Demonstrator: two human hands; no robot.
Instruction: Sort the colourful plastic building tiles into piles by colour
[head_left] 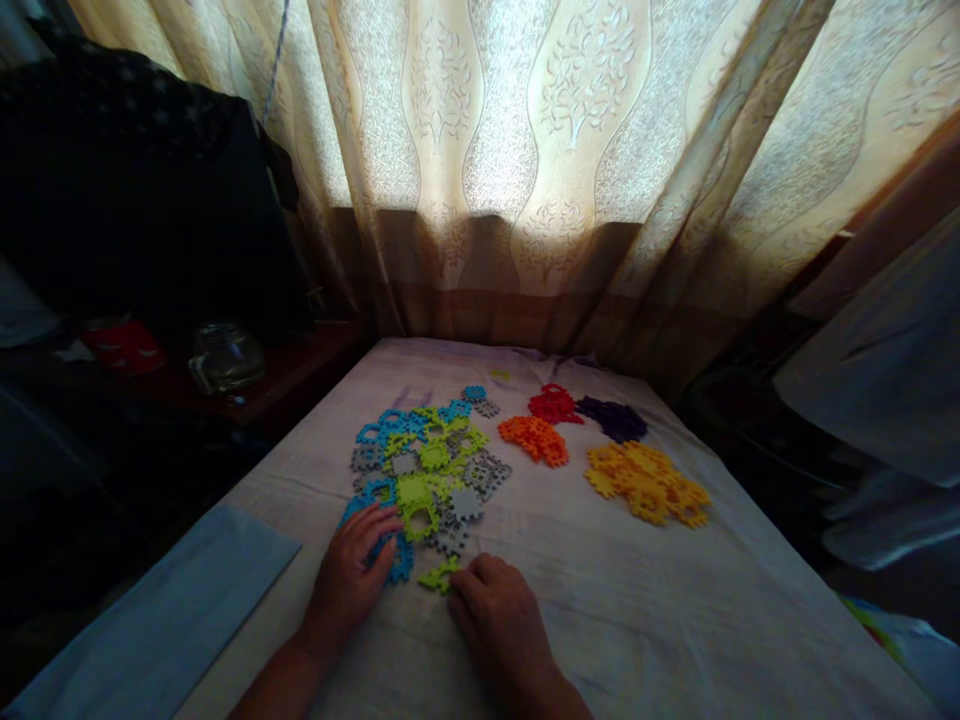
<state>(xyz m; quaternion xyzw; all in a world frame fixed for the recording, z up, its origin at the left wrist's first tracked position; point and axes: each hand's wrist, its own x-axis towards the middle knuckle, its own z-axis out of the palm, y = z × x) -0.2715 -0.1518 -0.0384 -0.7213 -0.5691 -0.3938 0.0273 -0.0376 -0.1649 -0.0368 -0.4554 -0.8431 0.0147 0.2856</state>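
My left hand (352, 560) lies with its fingers apart over blue toothed plastic pieces (402, 560), at the near left side of a mixed pile. That pile holds blue, lime green and grey pieces, among them a lime green piece (413, 490) with square edges and a grey piece (466, 503). Closer to me, my right hand (499, 608) has curled fingers closed at the right edge of a single lime green interlocking piece (439, 574). The fingertips hide part of that piece.
Sorted heaps of orange pieces (534, 440), red pieces (553, 404), dark purple pieces (616, 417) and yellow pieces (646, 482) lie to the right on a pale sheet (615, 620). A light blue cloth (187, 600) covers the left edge. On the left shelf sits a glass jug (227, 358).
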